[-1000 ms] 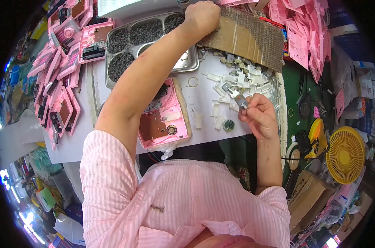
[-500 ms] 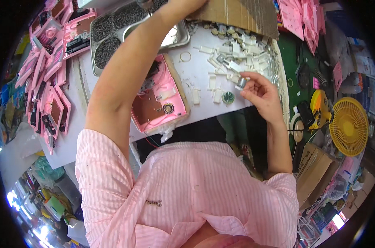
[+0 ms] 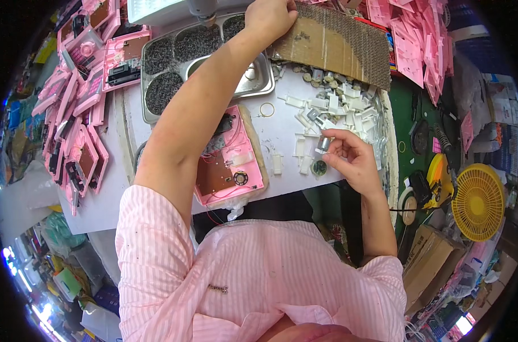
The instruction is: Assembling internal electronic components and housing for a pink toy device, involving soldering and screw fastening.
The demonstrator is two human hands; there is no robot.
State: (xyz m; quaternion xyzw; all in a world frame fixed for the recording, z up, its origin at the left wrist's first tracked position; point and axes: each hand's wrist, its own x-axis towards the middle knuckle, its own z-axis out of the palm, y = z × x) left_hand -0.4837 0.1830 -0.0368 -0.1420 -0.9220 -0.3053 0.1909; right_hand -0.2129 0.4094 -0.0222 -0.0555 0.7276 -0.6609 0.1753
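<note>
The right hand [image 3: 350, 159] pinches a small metal cylinder [image 3: 324, 143], perhaps a motor, just above the white parts [image 3: 333, 111], lifted clear for handling. The left hand [image 3: 270, 17] reaches far over the metal tray [image 3: 156, 108], fingers curled at the cardboard [image 3: 333, 48] edge; whether they grip anything I cannot tell. The open pink case [image 3: 230, 165] lies between the arms, within easy reach.

Boxes by my right side

A brown cardboard box [image 3: 436, 259] sat low at my right, under the yellow fan [image 3: 478, 200].
</note>
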